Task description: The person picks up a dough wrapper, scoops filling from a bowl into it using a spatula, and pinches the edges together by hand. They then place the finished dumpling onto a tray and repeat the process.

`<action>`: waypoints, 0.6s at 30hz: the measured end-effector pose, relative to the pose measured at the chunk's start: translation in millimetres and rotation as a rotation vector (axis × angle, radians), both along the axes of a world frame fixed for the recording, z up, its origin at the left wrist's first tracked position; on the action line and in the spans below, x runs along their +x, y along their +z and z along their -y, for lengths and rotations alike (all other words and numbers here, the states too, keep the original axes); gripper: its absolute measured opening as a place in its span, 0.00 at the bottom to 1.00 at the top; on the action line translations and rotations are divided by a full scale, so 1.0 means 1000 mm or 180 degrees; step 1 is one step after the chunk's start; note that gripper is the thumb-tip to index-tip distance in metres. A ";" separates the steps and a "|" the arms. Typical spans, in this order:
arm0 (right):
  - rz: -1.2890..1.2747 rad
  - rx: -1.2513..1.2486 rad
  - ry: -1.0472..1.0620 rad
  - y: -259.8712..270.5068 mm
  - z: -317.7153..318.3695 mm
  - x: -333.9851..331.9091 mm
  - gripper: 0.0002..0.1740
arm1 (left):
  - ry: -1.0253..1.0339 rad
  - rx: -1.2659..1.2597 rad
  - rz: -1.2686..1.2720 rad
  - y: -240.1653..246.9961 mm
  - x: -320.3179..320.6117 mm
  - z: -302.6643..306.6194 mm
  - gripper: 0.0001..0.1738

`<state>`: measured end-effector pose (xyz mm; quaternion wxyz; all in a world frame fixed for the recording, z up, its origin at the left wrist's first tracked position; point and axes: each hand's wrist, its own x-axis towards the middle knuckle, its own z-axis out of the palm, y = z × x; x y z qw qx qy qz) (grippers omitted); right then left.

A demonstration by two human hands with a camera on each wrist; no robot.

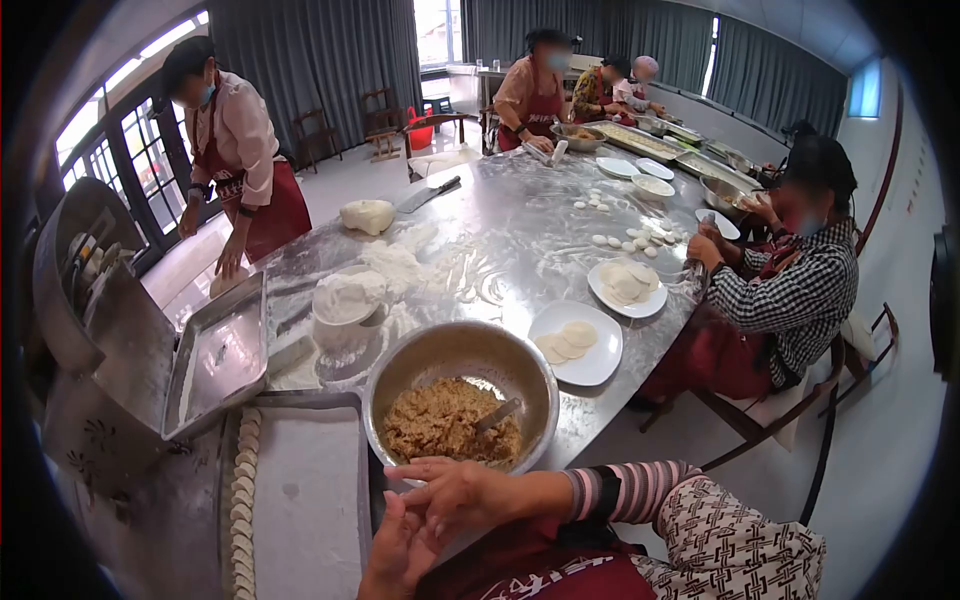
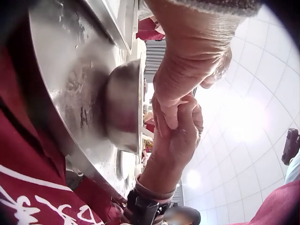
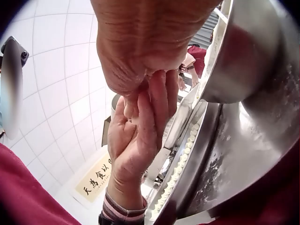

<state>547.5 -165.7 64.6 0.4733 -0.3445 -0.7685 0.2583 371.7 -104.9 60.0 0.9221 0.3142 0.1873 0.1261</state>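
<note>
My two hands meet just in front of the steel bowl (image 1: 548,400), over the near edge of the tray. The right hand (image 1: 455,493) reaches across from the right, its fingers pointing left. Below it is the left hand (image 1: 405,550), thumb up. In the left wrist view the left hand (image 2: 192,65) comes from above, its fingers overlapping those of the right hand (image 2: 173,145). The right wrist view shows the fingers of both hands overlapping; I cannot tell whether something lies between them. Brown minced filling (image 1: 440,420) fills the bowl's bottom, with a utensil handle (image 1: 498,414) sticking up.
Left of the bowl lies a tray (image 1: 305,490) with a row of dumplings (image 1: 243,500) along one side. An empty metal tray (image 1: 220,350) tilts beside it. Plates of wrappers (image 1: 567,342), a flour bowl (image 1: 347,305), dough (image 1: 367,216) and a cleaver (image 1: 428,195) are on the table. Several people work around it.
</note>
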 end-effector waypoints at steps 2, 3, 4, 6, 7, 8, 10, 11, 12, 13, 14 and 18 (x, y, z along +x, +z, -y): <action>0.0026 0.0144 -0.0169 0.004 0.001 0.000 0.04 | 0.0094 0.0178 0.0246 0.001 0.004 0.004 0.39; 0.0005 0.0115 -0.0159 0.002 0.000 -0.001 0.04 | 0.0105 0.0151 0.0224 0.002 0.005 0.007 0.39; 0.0066 0.0182 -0.0232 -0.001 -0.001 -0.002 0.04 | 0.0266 0.0195 0.0143 0.003 0.006 0.009 0.38; 0.0044 0.0220 -0.0270 -0.003 -0.001 -0.004 0.05 | 0.0414 0.0270 0.0137 0.001 0.003 0.010 0.37; 0.0033 0.0213 -0.0266 -0.003 0.000 -0.005 0.05 | 0.0418 0.0264 0.0125 0.000 0.002 0.010 0.37; -0.0085 0.0100 -0.0342 -0.001 0.002 -0.006 0.05 | 0.0529 0.0183 0.0150 -0.002 0.001 0.010 0.36; -0.0211 -0.0037 -0.0416 -0.002 0.003 -0.006 0.06 | 0.0641 0.0082 0.0162 -0.002 0.001 0.013 0.36; -0.0279 0.0099 -0.0461 -0.003 0.003 -0.004 0.07 | 0.0562 0.0104 0.0256 0.001 0.003 0.015 0.35; -0.0355 0.0230 -0.0495 -0.005 0.002 -0.003 0.08 | 0.0494 0.0123 0.0342 0.005 0.006 0.017 0.35; -0.0395 0.0193 -0.0442 -0.006 0.003 -0.002 0.08 | 0.0551 0.0099 0.0299 0.005 0.010 0.018 0.35; -0.0474 0.0261 -0.0532 -0.004 0.005 -0.002 0.09 | 0.0563 0.0190 0.0304 0.003 0.012 0.018 0.36; -0.0847 -0.0070 -0.0527 -0.004 0.005 -0.006 0.17 | 0.0624 0.0501 0.0318 0.011 0.011 0.022 0.39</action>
